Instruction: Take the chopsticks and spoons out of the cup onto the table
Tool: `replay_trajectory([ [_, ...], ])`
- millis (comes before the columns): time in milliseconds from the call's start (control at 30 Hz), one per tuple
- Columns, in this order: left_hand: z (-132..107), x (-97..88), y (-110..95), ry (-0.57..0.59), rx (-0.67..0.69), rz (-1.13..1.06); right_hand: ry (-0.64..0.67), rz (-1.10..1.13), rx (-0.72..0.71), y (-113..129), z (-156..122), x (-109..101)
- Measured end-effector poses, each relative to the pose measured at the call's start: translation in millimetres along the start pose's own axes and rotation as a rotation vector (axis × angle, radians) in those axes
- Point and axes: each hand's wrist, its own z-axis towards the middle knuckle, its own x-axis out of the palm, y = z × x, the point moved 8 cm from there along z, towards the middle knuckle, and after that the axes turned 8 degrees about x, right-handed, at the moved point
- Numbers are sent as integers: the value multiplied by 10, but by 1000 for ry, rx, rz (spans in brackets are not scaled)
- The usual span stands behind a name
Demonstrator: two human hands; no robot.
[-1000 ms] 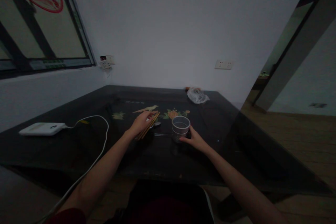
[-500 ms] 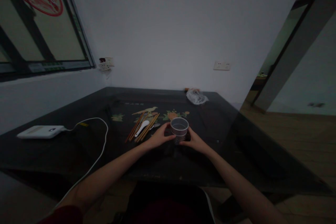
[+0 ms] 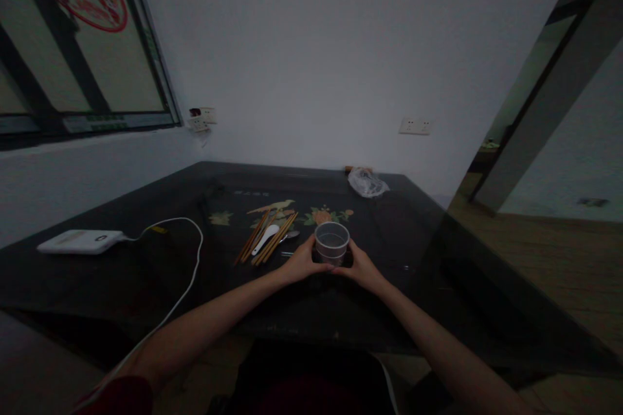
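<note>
A round greyish see-through cup (image 3: 331,241) stands upright on the dark table, its open rim facing up. My left hand (image 3: 307,260) curves round its left side, and my right hand (image 3: 359,265) does the same on the right. Both thumbs meet low on the near side of the cup. Left of my left hand lie several wooden chopsticks (image 3: 276,239), a white soup spoon (image 3: 265,239) and a metal spoon (image 3: 291,235). The fingers behind the cup are partly hidden.
A white power bank (image 3: 80,242) with a white cable (image 3: 197,253) lies on the left of the table (image 3: 379,311). The cable runs over my left forearm. A crumpled clear plastic bag (image 3: 367,183) sits by the wall. A dark flat object (image 3: 487,295) is at the right.
My hands have closed further round the cup's base, and the thumbs, apart before, now meet in front. The cup sits at nearly the same place; the view has shifted slightly.
</note>
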Motion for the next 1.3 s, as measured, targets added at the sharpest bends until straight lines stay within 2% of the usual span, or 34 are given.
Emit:
replay_trajectory([
  [267, 6, -76, -211, -32, 58, 1, 5, 51, 30, 48, -21, 13],
  [400, 58, -302, -302, -88, 70, 39, 34, 72, 24, 116, -41, 39],
  [500, 87, -649, -279, -188, 35, 67, 70, 18, 35, 111, -64, 61],
  [600, 23, -1125, -176, -287, 14, 117, 79, -46, 36, 72, -71, 52],
  [667, -95, -1505, -57, -370, -3, 200, 61, -93, 20, 52, -62, 29],
  [733, -274, -1920, 91, -506, -46, 325, 36, -148, 1, 37, -46, 4],
  [800, -466, -2276, 261, -629, -133, 443, 24, -190, -10, 22, -30, -9],
  [900, -669, -2603, 439, -728, -233, 570, 20, -224, -17, 5, -11, -19],
  [1033, -767, -2734, 548, -746, -316, 618, -10, -254, -19, -17, 8, -56],
  [1300, -778, -2722, 676, -716, -380, 648, -38, -276, -6, -53, 28, -113],
])
